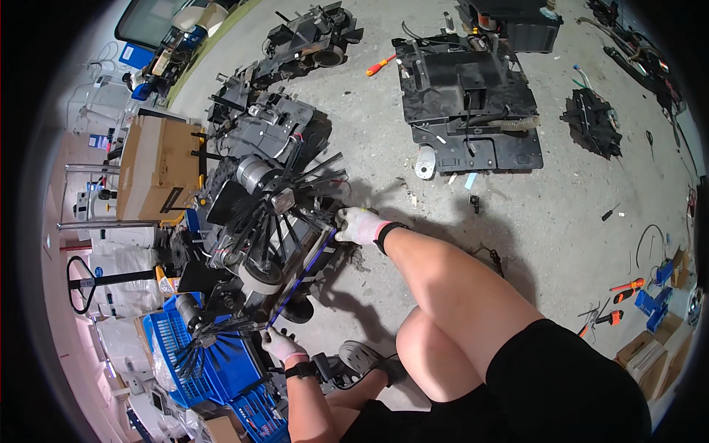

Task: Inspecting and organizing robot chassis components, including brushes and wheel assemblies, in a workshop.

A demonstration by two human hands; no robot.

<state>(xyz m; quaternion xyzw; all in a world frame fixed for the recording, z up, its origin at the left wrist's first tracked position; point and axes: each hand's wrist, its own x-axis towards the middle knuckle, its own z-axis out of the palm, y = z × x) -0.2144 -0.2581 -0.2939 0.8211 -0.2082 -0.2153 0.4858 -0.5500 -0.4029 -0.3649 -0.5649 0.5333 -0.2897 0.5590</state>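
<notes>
Both my hands wear light work gloves. My left hand [279, 344] grips the near end of a long thin blue strip [303, 272] that runs along the edge of a dismantled black machine [266, 221] with radial black brush bristles. My right hand [360, 225] holds the strip's far end against the machine's upper corner. My bare knees and black shorts fill the lower right; I squat on the concrete floor.
A blue plastic crate [214, 362] lies at lower left, a cardboard box [151, 166] at left. Another dismantled black chassis [473, 111] lies ahead. An orange-handled screwdriver [380, 65] and other hand tools [620, 292] are scattered on the floor.
</notes>
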